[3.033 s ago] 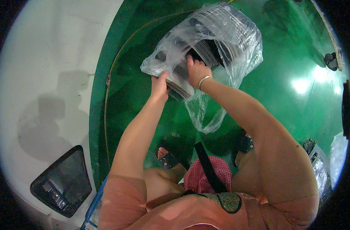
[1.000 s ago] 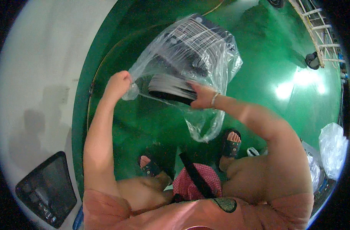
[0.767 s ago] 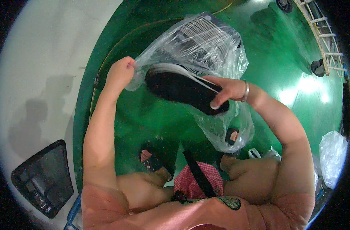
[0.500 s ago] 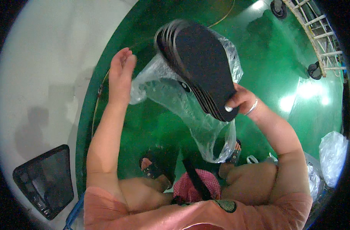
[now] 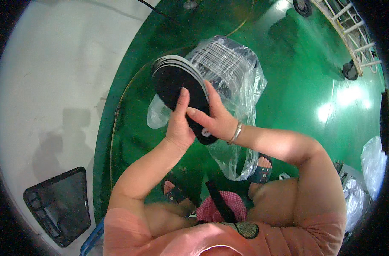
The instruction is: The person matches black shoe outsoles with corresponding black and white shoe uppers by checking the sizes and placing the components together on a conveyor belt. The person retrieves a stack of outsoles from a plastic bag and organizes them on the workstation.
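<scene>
A stack of black insoles (image 5: 171, 81) with pale edges is gripped between my two hands, its wide end tilted toward the upper left. My left hand (image 5: 180, 123) holds the stack from the left, thumb laid along the top insole. From the right, my right hand (image 5: 218, 117) wraps the other side, thumb across the top. A round white mark shows near the narrow end. Just beyond, a clear plastic bag (image 5: 250, 102) stands on the floor, with many more stacked insoles (image 5: 218, 59) inside it.
Around me is a green floor (image 5: 288, 85), with a thin hose (image 5: 117, 111) along the left. A white wheeled rack (image 5: 352, 34) stands at far right. Crumpled clear plastic (image 5: 373, 166) lies at right. A dark-framed panel (image 5: 60, 205) is at lower left, by the pale surface (image 5: 53, 85).
The insole stack has come down and left, nearer me. My left hand, open and apart before, now grips it alongside my right. The bagged insoles behind are now uncovered.
</scene>
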The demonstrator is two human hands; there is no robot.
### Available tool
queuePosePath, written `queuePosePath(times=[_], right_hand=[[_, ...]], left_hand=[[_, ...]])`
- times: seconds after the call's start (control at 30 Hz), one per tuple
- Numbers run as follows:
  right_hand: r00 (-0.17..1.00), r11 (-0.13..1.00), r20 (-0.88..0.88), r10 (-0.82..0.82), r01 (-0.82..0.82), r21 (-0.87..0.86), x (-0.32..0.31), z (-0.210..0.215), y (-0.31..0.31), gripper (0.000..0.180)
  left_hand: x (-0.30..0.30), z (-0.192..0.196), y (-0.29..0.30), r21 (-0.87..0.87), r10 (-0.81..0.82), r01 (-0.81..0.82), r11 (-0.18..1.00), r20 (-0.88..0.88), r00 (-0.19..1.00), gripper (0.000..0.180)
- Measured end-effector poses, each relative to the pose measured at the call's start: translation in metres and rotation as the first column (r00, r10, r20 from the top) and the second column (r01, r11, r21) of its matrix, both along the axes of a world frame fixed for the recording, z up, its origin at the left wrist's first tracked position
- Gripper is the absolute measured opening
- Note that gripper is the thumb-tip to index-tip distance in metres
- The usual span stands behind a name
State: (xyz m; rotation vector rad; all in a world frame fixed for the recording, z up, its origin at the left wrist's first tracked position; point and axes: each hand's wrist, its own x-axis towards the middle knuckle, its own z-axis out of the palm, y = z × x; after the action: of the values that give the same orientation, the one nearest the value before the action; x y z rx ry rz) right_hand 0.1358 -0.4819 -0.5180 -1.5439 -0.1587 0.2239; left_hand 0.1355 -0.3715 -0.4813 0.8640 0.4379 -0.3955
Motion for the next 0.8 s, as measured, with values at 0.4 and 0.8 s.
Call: queuePosePath(times=[0.4,0.8], right_hand=[[0.933,0.577,-0.192,0.304,-0.34,-0.743,-0.009,-0.074,-0.036,0.019],[0.994,0.323,0.088,0.071,0.061,-0.944,0.066,-0.062,-0.069,0.063]], left_hand=[[-0.023,-0.085,0.203,0.049,-0.68,0.955,0.292,-0.691,0.243,0.053],[-0.074,-0.179,0.123,0.419,-0.283,0.556,0.718,-0.553,0.783,0.089]])
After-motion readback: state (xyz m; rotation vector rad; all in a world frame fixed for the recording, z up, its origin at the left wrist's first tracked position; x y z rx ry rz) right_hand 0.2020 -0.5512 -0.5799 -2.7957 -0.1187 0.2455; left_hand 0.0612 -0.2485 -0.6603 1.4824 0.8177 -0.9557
